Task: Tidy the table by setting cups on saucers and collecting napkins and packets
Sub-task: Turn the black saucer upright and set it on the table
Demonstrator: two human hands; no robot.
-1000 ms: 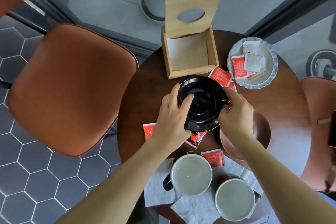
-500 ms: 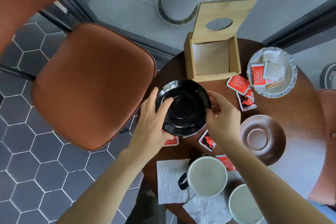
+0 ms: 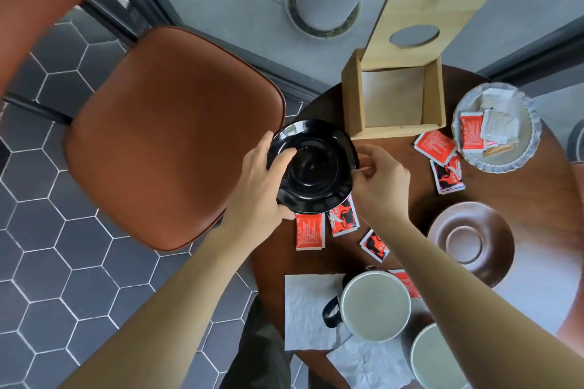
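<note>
Black saucer (image 3: 316, 167) between both hands, left hand (image 3: 256, 186) fingers (image 3: 282, 156) and right hand (image 3: 379, 181) fingers pinching opposite rims.

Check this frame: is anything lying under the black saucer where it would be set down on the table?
Yes. Red packets lie on the table partly beneath the black saucer, which the left hand and right hand grip by its rim.

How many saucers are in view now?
2. The black saucer is held by the left hand and right hand; the brown saucer lies on the table's right side.
</note>
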